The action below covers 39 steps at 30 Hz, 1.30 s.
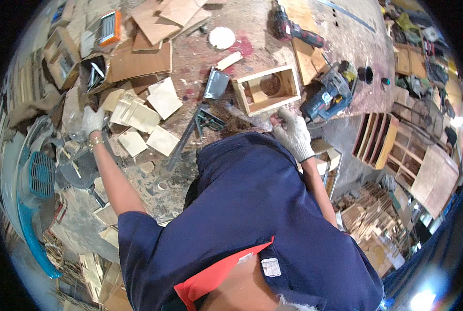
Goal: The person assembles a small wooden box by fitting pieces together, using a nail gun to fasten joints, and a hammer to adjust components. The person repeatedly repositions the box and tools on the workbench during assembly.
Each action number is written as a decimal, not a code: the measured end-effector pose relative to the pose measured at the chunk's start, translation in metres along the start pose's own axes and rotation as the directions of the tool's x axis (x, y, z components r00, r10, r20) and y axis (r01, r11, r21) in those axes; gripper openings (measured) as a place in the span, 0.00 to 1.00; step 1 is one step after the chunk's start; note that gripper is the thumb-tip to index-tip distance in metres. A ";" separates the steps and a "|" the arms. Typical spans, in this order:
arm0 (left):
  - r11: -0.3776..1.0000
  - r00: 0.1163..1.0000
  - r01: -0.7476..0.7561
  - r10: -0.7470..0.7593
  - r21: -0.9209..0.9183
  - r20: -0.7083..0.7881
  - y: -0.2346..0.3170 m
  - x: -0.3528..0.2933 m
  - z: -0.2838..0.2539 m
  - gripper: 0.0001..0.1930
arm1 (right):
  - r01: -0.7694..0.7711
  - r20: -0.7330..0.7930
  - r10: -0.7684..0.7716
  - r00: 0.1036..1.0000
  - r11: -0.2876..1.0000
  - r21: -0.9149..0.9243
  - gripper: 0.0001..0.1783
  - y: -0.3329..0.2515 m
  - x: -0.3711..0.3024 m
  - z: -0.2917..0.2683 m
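My left hand, in a white knit glove with a watch at the wrist, reaches out to the far left. It is beside some crumpled clear plastic, and its fingers are too small to read. Close to my body, my right hand wears a similar glove with bare fingertips. Its fingers are curled just below the near edge of an open wooden box; whatever they may hold is hidden. A round hole shows inside that box. Right of it lies a blue-grey jigsaw.
Thin wooden panels lie loose left of a black combination square. A cordless drill rests at the back. Far left stands a teal power saw. Slatted wooden boxes and offcuts fill the right side.
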<state>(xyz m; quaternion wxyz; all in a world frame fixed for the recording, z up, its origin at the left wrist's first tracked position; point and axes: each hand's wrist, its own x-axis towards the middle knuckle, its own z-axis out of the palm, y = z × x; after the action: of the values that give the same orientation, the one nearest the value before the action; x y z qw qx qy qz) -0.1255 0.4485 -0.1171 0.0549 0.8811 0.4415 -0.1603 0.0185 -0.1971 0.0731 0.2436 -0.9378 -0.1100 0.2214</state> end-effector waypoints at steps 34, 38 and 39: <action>0.359 0.574 -0.802 0.683 -0.477 -0.451 0.322 -0.228 -0.055 0.12 | -0.324 -0.046 0.342 0.939 0.921 0.218 0.16 0.021 -0.057 0.026; 0.266 0.306 -0.947 0.916 -0.180 -0.259 0.388 -0.264 -0.060 0.49 | -0.370 -0.165 0.465 0.870 0.835 0.407 0.16 0.033 -0.095 0.035; 0.230 0.256 -0.963 0.945 -0.139 -0.205 0.398 -0.268 -0.062 0.56 | -0.415 -0.193 0.516 0.834 0.819 0.397 0.14 0.035 -0.106 0.040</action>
<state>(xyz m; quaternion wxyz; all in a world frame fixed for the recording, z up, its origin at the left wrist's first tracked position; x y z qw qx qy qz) 0.0560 0.0192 0.0119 0.2283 0.9587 -0.1693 -0.0058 -0.0895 -0.2442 0.0627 0.3523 -0.9016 0.2020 0.1493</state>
